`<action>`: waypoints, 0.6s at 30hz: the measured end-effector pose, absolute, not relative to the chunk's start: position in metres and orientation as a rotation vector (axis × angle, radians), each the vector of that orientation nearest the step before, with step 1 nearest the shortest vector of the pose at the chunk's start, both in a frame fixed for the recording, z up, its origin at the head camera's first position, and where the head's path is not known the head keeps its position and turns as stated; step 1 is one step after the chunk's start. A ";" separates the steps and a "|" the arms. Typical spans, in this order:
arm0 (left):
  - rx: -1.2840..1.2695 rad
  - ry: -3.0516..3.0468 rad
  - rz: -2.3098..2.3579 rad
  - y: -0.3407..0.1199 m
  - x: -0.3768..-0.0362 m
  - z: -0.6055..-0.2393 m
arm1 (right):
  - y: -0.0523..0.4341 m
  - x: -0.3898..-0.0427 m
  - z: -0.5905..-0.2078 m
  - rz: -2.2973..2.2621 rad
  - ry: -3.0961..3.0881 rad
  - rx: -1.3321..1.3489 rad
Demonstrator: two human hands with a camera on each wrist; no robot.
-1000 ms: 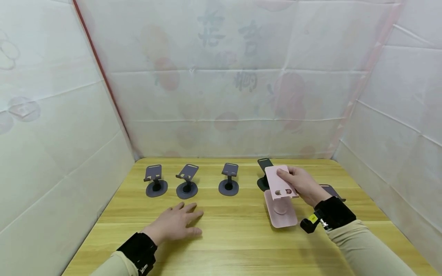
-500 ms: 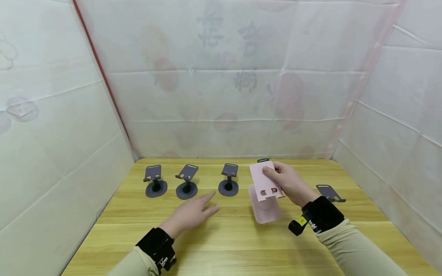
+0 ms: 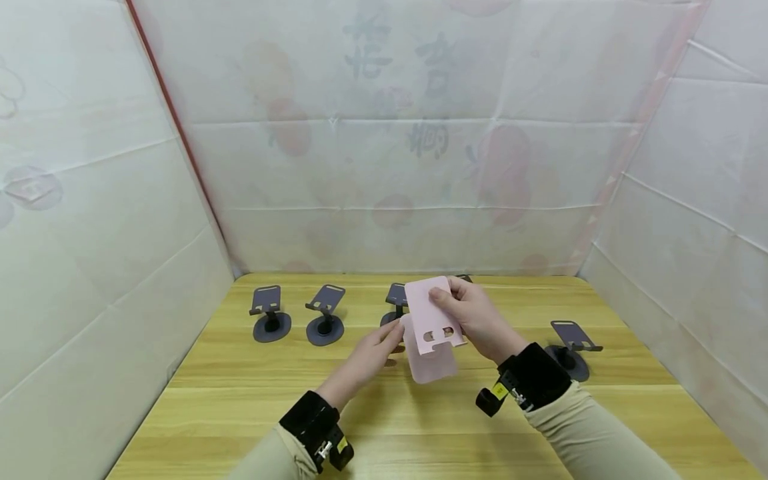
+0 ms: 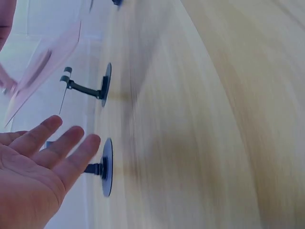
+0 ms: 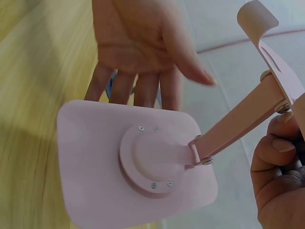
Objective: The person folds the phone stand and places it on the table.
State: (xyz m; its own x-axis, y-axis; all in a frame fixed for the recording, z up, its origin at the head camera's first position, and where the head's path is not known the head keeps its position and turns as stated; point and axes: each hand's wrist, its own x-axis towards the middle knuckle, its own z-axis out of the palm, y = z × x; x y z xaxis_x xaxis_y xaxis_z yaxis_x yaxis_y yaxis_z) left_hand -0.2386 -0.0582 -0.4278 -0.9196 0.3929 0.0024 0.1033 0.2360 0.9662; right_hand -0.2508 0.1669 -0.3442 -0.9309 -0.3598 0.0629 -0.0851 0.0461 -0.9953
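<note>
A pink phone stand (image 3: 423, 310) hangs raised over the wooden table, its upper plate pinched between the thumb and fingers of my right hand (image 3: 480, 317). In the right wrist view its rectangular base (image 5: 95, 162), with a round screwed hub, tilts below a hinged arm (image 5: 240, 121). My left hand (image 3: 365, 360) is at the left edge of the base. Its fingers are extended and the palm (image 5: 138, 33) is turned toward the stand, with fingertips hidden behind the base in the right wrist view. In the left wrist view the left hand's fingers (image 4: 62, 148) are spread.
Dark phone stands line the back of the wooden table (image 3: 240, 413): a far-left one (image 3: 266, 301), a second (image 3: 327, 300), and a third (image 3: 396, 293) partly behind the pink stand. Another sits at the right (image 3: 573, 337). White sheeting (image 3: 384, 167) encloses the table.
My right hand has carried the pink stand leftward, and its base has risen off the table. My left hand has moved right and up to the base's left edge.
</note>
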 end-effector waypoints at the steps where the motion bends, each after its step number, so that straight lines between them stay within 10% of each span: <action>1: 0.455 2.206 1.800 -0.056 -0.239 -0.429 | 0.165 -0.250 -0.344 -1.993 2.108 -0.472; 18: 0.218 2.091 2.231 -0.053 -0.239 -0.429 | 0.143 -0.237 -0.351 -1.956 2.199 -0.585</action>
State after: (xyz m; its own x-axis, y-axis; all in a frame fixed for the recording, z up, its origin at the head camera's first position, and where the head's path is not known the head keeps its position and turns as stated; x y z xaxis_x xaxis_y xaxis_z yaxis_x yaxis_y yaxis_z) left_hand -0.2385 -0.0527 -0.4294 -0.9870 0.1522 0.0517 0.0417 -0.0681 0.9968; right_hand -0.2367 0.1426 -0.3508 -0.9144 -0.3762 0.1493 -0.1921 0.0789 -0.9782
